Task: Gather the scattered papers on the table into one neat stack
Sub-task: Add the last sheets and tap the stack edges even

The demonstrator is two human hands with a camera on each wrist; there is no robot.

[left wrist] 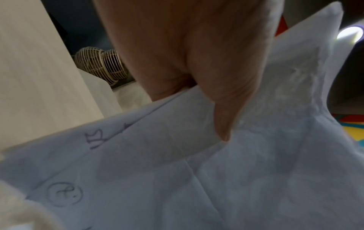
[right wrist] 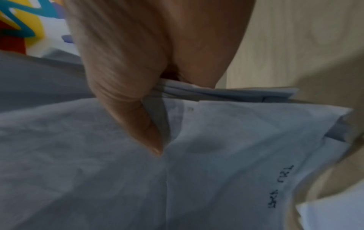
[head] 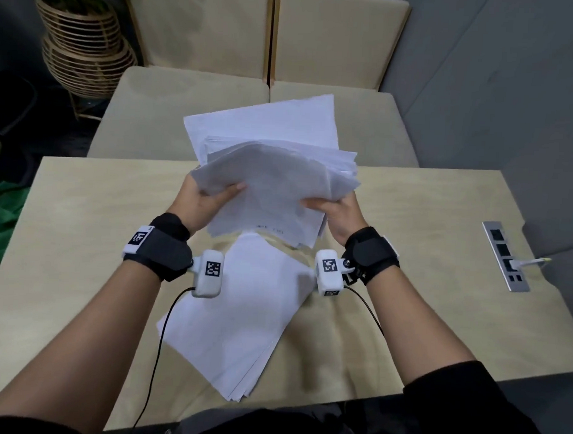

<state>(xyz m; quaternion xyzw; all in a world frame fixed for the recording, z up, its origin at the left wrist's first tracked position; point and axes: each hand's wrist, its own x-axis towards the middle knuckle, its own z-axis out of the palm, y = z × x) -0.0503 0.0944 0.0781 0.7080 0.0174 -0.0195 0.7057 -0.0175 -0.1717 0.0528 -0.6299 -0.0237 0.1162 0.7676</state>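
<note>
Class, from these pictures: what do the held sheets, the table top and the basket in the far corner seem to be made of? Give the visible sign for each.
Held sheets: thin matt white paper; they bend, crease and carry handwriting.
Table top: pale wood or wood-look laminate, matt; faint grain, which one is unclear.
Basket: probably rattan or bamboo; tan ribbed hoops with open gaps.

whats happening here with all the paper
A person is gathering loose white sheets at a light wooden table. Both hands hold one messy bundle of papers up above the tabletop: the left hand grips its left edge and the right hand grips its right edge, thumbs on top. The sheets in the bundle are fanned out and uneven. A second pile of papers lies on the table below, nearer the person, not yet joined with the held bundle.
</note>
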